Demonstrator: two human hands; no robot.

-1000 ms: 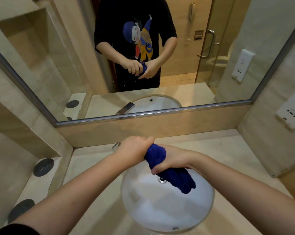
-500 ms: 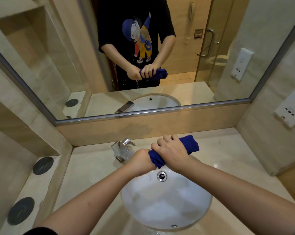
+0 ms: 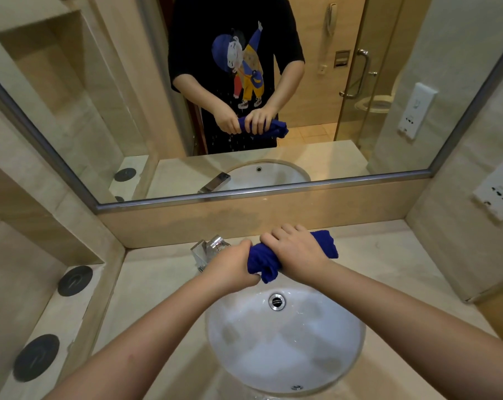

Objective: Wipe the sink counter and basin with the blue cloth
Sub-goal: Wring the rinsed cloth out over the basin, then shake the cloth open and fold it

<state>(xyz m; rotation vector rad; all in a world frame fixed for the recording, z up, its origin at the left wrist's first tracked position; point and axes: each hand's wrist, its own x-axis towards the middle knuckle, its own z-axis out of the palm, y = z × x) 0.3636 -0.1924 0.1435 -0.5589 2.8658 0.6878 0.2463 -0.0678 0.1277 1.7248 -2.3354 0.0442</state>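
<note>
One blue cloth (image 3: pixel 263 261) gripped by left hand (image 3: pixel 233 267) and right hand (image 3: pixel 298 249), fingers (image 3: pixel 276 233) curled around it, one basin (image 3: pixel 302 350) at 6 o'clock

My only camera sits on my head, wide-angle, facing forward and down. It looks steeply onto the basin (image 3: pixel 285 350) close below me, and the mirror (image 3: pixel 85 111) straight ahead fills the view's upper half.

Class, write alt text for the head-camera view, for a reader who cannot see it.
The left hand and right hand grip a twisted blue cloth above the back edge of a round white basin. A chrome tap stands behind the left hand, and a wide mirror reflects both hands.
</note>
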